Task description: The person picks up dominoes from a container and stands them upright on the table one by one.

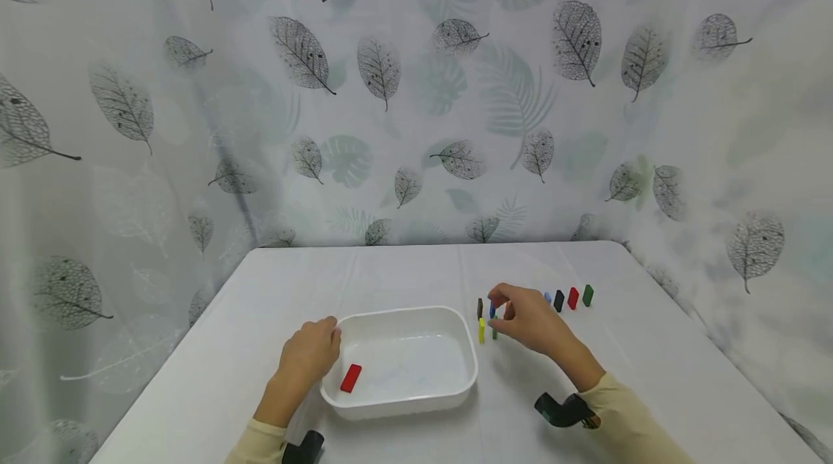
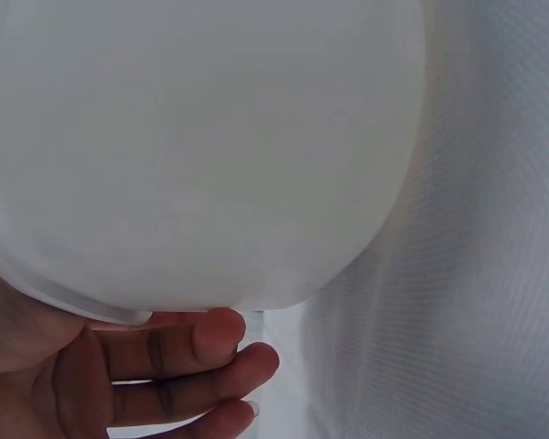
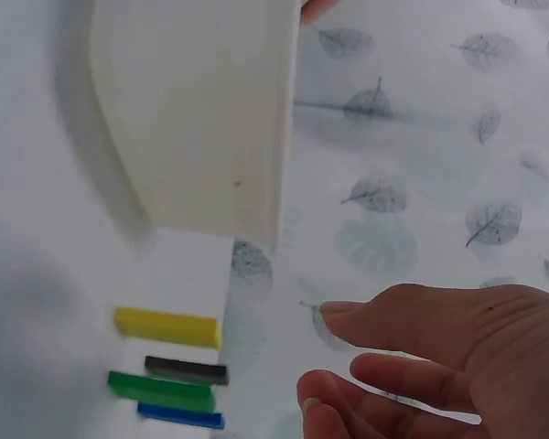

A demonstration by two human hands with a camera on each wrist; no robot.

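Observation:
My left hand (image 1: 311, 350) grips the left rim of a white plastic basin (image 1: 473, 377), thumb at the edge and fingers bent beside the wall in the left wrist view. A red block (image 1: 351, 378) lies flat inside, near the left end. Right of the basin, my right hand (image 1: 530, 318) hovers over small upright blocks, thumb and fingers apart with nothing between them. Closest to it are a yellow block (image 3: 168, 327), a dark block (image 3: 187, 369), a green block (image 3: 162, 390) and a blue block (image 3: 180, 416). The hand partly covers other blocks in the head view.
Beyond my right hand stand a black block (image 1: 559, 301), a red block (image 1: 573, 298) and another green block (image 1: 588, 295). A white cloth covers the table (image 1: 195, 392). Leaf-printed curtains (image 1: 403, 124) enclose its back and sides.

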